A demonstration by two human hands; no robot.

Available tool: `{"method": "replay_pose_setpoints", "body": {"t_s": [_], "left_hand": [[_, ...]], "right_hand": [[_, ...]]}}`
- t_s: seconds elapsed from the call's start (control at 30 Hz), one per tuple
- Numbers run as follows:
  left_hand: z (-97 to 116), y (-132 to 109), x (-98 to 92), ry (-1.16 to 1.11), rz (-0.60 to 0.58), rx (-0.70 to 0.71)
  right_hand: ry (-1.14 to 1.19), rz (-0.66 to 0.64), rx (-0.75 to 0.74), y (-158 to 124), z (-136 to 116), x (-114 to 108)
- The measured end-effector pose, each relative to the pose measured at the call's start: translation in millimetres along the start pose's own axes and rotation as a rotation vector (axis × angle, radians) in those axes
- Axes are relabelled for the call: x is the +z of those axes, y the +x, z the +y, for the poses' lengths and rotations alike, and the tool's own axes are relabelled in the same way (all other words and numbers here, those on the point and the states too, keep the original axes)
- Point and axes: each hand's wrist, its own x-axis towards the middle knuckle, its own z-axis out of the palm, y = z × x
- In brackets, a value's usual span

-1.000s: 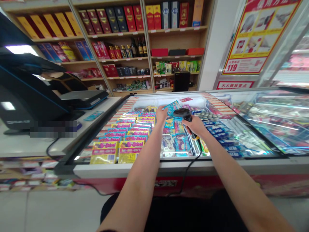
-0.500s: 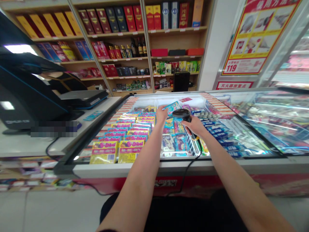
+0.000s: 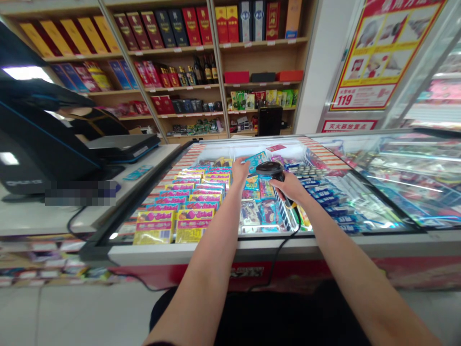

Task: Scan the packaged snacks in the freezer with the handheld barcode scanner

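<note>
- Two columns of yellow-and-pink packets (image 3: pixel 194 223) stand in the white-rimmed freezer (image 3: pixel 151 253).
- Left hand (image 3: pixel 239 169) pinches a flat blue packet (image 3: pixel 258 159) over it; fingers are best clear of its face.
- Right hand (image 3: pixel 290 186) grips a black pistol-shaped scanner (image 3: pixel 269 167) beside that packet; aim steadily.

Chest freezer (image 3: pixel 144 251): pale grey front rim, dark frame at the left edge. Left half holds yellow-and-pink packs (image 3: pixel 154 226) in two columns, overlapping from the front edge toward the back. Mid-front: mixed pouches (image 3: pixel 270 211), largely blue. Right of these, a white wire divider (image 3: pixel 287 216); beyond it, blue-and-white packs (image 3: pixel 326 199) in a slanting stack. White tabletop (image 3: pixel 32 218) adjoins the freezer's left edge. On it: black terminal (image 3: pixel 46 154) at left, flat black device (image 3: pixel 122 145) toward the back, blue flat packet (image 3: pixel 139 173) near the right edge.
</note>
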Motion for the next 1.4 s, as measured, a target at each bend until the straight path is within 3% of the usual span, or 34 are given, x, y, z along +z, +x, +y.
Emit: {"method": "replay_pose_setpoints", "body": {"t_s": [1.03,1.4], "left_hand": [[-4,3,0.0,0.033,-0.005,0.0],[-1,-9,-6.4,0.587,0.067,0.213]], "right_hand": [[0.064,-0.032,0.005,0,1,-1],[0.049,0.015,0.002,0,-2,0]]}}
